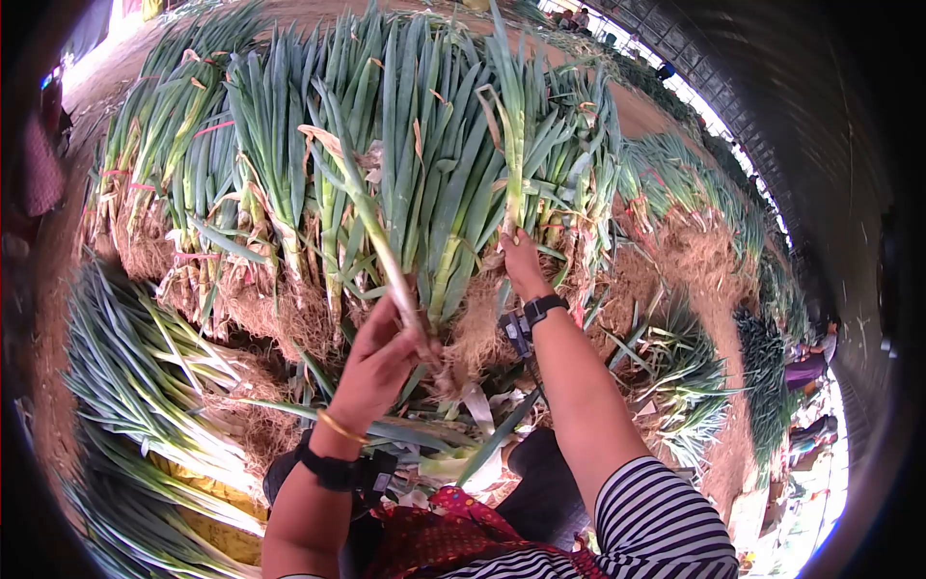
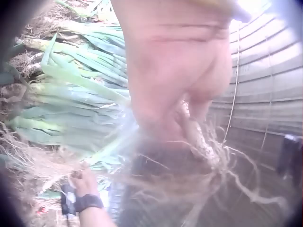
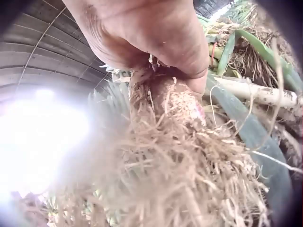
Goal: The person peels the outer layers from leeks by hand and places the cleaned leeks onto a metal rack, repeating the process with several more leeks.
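Observation:
My left hand (image 1: 379, 359) holds a single green onion (image 1: 388, 259) low on its white stalk, the leaves slanting up and to the left. In the left wrist view its white root end (image 2: 201, 142) pokes out past the fingers, with thin roots trailing. Further right, my right hand (image 1: 522, 262) grips green onions (image 1: 515, 164) just above the roots, leaves pointing up. Up close in the right wrist view, at least two stalk bases (image 3: 175, 101) show under the curled fingers, above a thick mat of brown roots (image 3: 189, 175). Part of each grip is hidden behind the hand.
Upright tied bundles of green onions (image 1: 280, 125) stand in a row ahead. Another pile (image 1: 154, 376) lies at the left over yellow sacking (image 1: 217, 526). Loose leaves and stalks lie near my lap. More bundles (image 1: 675, 193) stretch away on the right, with people beyond.

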A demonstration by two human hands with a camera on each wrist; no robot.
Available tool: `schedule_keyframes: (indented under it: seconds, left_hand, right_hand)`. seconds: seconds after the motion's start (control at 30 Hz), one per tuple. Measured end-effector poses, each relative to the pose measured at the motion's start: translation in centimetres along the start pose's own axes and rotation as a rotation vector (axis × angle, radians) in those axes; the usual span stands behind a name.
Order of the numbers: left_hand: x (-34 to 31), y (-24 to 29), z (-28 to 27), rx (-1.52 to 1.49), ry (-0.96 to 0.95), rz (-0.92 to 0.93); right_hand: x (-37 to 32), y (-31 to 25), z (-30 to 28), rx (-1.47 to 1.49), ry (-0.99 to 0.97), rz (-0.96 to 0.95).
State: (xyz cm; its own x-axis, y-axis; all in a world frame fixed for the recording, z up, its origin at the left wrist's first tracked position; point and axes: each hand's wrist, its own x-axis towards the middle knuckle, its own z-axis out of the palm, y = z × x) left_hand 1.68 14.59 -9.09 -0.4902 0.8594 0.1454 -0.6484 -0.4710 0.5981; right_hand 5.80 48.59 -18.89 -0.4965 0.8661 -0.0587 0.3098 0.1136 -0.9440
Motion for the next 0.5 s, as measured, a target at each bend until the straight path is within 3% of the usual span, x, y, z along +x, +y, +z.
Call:
schedule_keyframes:
  seconds: [0.03, 0.1, 0.13, 0.23, 0.3, 0.37, 0.43, 0.5]
  left_hand:
    - [-0.4, 1.3, 0.3, -0.041, -0.047, 0.012]
    - [-1.7, 3.7, 0.5, -0.199, -0.044, 0.025]
    - [-2.3, 4.3, 0.6, -0.207, -0.046, 0.014]
    - [-2.6, 3.2, 0.4, -0.043, -0.163, -0.119]
    - [-2.1, 1.2, 0.5, 0.124, -0.200, -0.214]
    - [-1.6, -1.8, 1.0, 0.267, -0.223, -0.277]
    - [-1.9, -4.7, 1.1, 0.583, -0.383, -0.220]
    - [-3.0, -5.9, 1.9, 0.685, -0.398, -0.160]
  right_hand:
    - [-0.5, -0.6, 0.5, -0.148, 0.093, -0.071]
    - [-1.6, -1.0, -0.5, -0.160, 0.107, -0.020]
    - [-1.7, -1.1, -1.4, -0.303, 0.075, 0.010]
    - [-4.5, -4.8, -0.8, -0.570, 0.003, 0.104]
    - [-7.2, -5.9, 1.2, -0.342, -0.035, -0.204]
    - [-11.4, -8.4, 2.1, 0.349, -0.523, 0.082]
    - [-16.3, -13.2, 2.2, 0.697, -0.704, 0.397]
    - [-17.1, -13.2, 0.0, 0.486, -0.712, 0.173]
